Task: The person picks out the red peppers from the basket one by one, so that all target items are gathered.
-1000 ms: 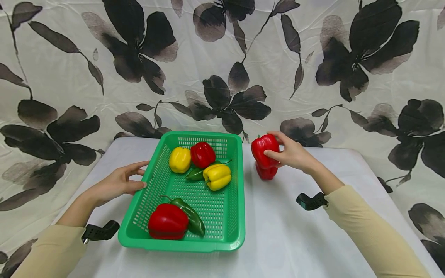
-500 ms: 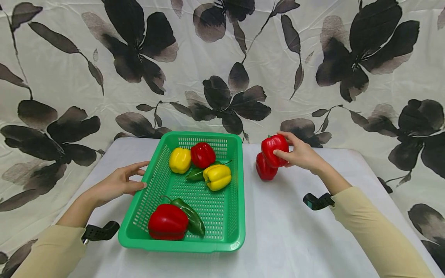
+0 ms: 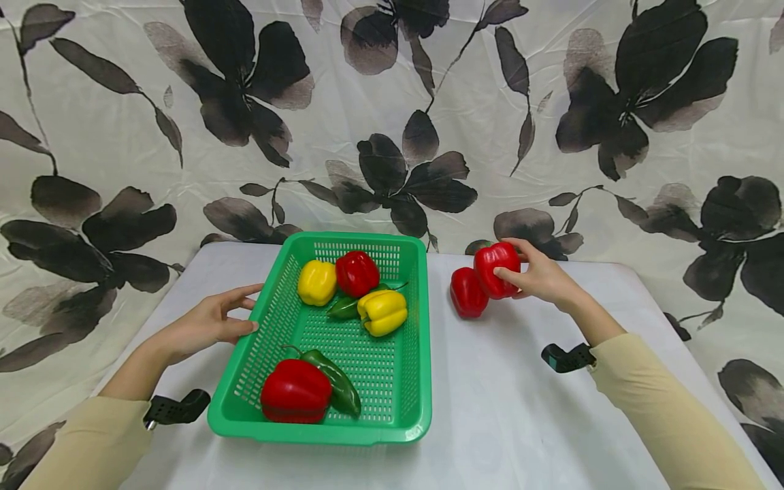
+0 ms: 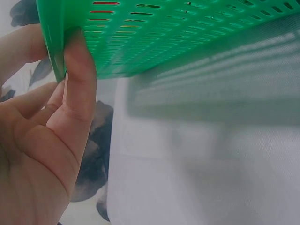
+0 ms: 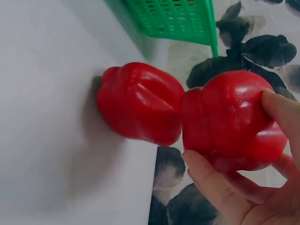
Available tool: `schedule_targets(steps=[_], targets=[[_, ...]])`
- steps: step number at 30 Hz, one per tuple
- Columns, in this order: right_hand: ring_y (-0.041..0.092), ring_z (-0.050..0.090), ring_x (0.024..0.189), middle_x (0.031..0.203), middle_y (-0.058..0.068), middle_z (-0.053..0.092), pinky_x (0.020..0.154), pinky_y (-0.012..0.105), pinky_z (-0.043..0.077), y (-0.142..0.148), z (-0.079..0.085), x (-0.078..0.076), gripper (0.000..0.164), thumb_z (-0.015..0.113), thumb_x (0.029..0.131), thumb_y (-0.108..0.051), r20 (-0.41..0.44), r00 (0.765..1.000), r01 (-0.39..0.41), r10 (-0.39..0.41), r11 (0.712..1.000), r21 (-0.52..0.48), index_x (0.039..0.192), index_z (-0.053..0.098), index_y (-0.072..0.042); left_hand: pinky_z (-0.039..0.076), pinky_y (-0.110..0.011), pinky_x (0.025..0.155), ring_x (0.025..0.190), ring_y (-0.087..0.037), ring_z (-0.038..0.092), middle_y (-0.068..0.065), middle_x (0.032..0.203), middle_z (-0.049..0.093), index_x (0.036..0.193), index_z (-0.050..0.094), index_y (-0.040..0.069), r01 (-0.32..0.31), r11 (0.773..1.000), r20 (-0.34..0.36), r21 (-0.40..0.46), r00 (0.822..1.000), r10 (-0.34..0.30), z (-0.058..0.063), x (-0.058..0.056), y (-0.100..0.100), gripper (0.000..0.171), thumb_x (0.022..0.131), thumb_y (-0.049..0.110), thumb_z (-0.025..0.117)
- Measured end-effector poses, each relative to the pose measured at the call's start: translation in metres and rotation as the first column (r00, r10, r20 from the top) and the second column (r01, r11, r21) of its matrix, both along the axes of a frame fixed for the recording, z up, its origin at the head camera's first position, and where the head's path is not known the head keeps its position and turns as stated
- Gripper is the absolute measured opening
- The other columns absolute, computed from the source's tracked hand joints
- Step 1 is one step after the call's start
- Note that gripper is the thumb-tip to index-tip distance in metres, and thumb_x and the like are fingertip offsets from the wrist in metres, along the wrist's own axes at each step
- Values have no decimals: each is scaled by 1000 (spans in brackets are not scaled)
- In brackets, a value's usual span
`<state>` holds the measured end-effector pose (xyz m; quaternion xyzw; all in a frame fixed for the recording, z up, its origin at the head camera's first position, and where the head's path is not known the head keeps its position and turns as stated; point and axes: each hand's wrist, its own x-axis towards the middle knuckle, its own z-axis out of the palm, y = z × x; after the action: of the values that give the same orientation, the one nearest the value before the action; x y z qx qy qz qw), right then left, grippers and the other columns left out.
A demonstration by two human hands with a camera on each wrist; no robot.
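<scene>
My right hand (image 3: pixel 542 272) grips a red bell pepper (image 3: pixel 497 270), thumb on the near side and fingers behind. In the right wrist view this held pepper (image 5: pixel 234 122) is right beside a second red bell pepper (image 5: pixel 140 103), which rests on the white table. At the left, my left hand (image 3: pixel 211 323) pinches the rim of a green plastic basket (image 3: pixel 422 367); the left wrist view has the fingers (image 4: pixel 79 79) bent over that rim. Inside the basket are two yellow bell peppers (image 3: pixel 383 313), two red bell peppers (image 3: pixel 296 391) and two long green peppers (image 3: pixel 333 382).
A white cloth covers the table (image 3: pixel 490 408). Behind it hangs a pale curtain (image 3: pixel 478 82) with dark printed flowers, reaching down to the table's back edge.
My right hand has moved right and slightly down with the red bell pepper, from over the second pepper to beside it. The left hand and the basket have stayed put.
</scene>
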<state>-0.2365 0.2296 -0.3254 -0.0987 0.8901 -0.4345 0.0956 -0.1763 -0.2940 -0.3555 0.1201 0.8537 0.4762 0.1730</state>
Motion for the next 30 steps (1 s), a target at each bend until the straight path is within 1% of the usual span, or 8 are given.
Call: schedule_targets(steps=[5, 10, 14, 17, 25, 30], targets=[[44, 39, 118, 134, 25, 34, 70, 40, 56, 6, -4, -1, 70, 63, 87, -18, 9, 1000, 25, -25, 1000, -14, 142, 22, -8, 55, -39, 75, 90, -27, 63, -26, 130, 40, 146, 21, 8, -2, 1000, 5, 1, 1000, 2, 0, 0, 0, 70, 89, 19, 60], [45, 39, 118, 134, 25, 33, 70, 40, 56, 10, -10, -3, 71, 63, 87, -22, 29, 998, 49, -48, 999, -12, 143, 21, -7, 55, -39, 75, 90, -26, 63, -26, 130, 40, 146, 21, 7, 1, 1000, 2, 5, 1000, -1, 1, 0, 0, 70, 88, 19, 60], [46, 37, 120, 136, 27, 31, 72, 44, 55, 13, -15, -4, 73, 62, 88, -22, 43, 997, 68, -67, 998, -19, 144, 18, -7, 55, -39, 75, 90, -26, 63, -25, 130, 40, 146, 21, 7, 4, 1000, 2, 8, 1000, -4, 1, 0, 0, 71, 88, 19, 60], [46, 35, 121, 137, 27, 29, 73, 45, 55, 16, -18, -4, 74, 62, 88, -22, 51, 995, 86, -85, 996, -12, 145, 16, -7, 55, -39, 75, 90, -27, 63, -25, 130, 40, 146, 21, 8, 3, 1000, 4, 7, 1000, -3, 1, 0, 0, 71, 88, 19, 60], [47, 37, 120, 136, 28, 29, 72, 41, 55, 21, -25, -5, 77, 62, 87, -26, 62, 991, 122, -122, 992, 11, 145, 15, -6, 55, -39, 75, 91, -27, 63, -25, 130, 40, 146, 21, 8, 1, 1000, 1, 7, 1000, -1, 0, 0, 0, 71, 88, 19, 61], [48, 36, 121, 137, 29, 28, 75, 44, 54, 24, -30, -6, 77, 61, 88, -26, 75, 987, 138, -139, 990, 25, 145, 14, -6, 55, -39, 75, 90, -27, 63, -26, 130, 40, 146, 21, 7, 1, 1000, -5, 5, 1000, -1, 1, 1, 0, 71, 88, 19, 61]])
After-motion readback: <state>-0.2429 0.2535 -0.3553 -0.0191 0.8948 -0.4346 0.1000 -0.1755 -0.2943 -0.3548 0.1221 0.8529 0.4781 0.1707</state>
